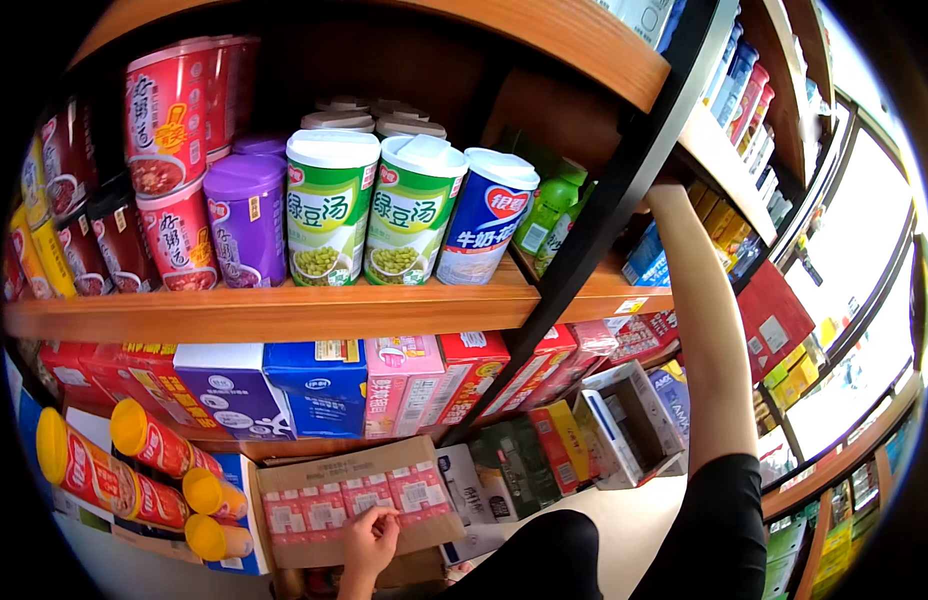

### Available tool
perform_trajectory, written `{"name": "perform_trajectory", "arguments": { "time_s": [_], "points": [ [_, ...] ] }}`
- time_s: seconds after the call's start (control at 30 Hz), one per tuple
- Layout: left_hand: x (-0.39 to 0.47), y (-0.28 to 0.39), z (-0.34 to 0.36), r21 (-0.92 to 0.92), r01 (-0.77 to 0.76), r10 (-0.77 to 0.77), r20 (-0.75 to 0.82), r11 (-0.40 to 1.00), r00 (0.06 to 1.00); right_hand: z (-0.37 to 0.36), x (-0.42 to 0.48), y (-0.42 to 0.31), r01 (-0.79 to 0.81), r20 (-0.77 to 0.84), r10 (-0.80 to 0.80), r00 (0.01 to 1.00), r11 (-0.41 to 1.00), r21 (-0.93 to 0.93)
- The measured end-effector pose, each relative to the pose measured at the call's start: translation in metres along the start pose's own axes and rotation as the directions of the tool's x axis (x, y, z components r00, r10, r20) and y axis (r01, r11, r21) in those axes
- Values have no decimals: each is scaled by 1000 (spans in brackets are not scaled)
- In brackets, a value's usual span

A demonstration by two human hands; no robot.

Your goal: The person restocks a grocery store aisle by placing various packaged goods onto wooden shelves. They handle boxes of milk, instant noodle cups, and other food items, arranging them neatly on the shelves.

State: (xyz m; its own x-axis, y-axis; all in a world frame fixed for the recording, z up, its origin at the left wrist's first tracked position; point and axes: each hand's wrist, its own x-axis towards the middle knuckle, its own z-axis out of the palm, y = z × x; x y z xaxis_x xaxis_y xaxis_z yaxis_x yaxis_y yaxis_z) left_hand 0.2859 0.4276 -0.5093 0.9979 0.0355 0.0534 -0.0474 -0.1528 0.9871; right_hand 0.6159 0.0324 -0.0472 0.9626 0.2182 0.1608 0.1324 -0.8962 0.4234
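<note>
Low in front of me, my left hand (372, 535) is over an open cardboard tray (303, 555) of pink cartons (368, 496). Its fingers are curled together, and I see nothing between them. My right arm stretches up to the middle shelf (344, 311), where the black upright post (584, 247) hides most of my right hand (661, 196). What that hand touches cannot be made out. Blue boxes (648, 253) stand just below its wrist. Left of the post are a blue-and-white can (486, 217), green-and-white cans (330, 214) and a green bottle (558, 195).
Purple (245, 217) and red tubs (168, 124) fill the shelf's left side. Drink cartons (318, 394) line the shelf below. Yellow-lidded cans (85, 469) lie at lower left. An open carton (636, 420) is near my right arm. Further shelves (846, 472) stand at right.
</note>
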Motion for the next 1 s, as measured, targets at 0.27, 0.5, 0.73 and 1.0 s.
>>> {"name": "perform_trajectory", "arguments": {
  "time_s": [0.27, 0.5, 0.73, 1.0],
  "points": [
    [-1, -19, -6, 1, 12, -12, -56, 1000, 998, 34, 64, -10, -63, 110, 85, 990, 980, -190],
    [-1, 3, -9, 1, 3, -3, -39, 1000, 999, 41, 49, -3, -71, 54, 88, 995, 964, -255],
    [-2, 0, -7, 111, -168, 174, -50, 980, 983, 16, 2, 3, 1, -157, -42, 987, 968, -252],
    [-6, -1, -9, 235, -268, 290, -63, 934, 955, -58, -133, -55, 118, -185, -43, 982, 901, 418]
  ]
}}
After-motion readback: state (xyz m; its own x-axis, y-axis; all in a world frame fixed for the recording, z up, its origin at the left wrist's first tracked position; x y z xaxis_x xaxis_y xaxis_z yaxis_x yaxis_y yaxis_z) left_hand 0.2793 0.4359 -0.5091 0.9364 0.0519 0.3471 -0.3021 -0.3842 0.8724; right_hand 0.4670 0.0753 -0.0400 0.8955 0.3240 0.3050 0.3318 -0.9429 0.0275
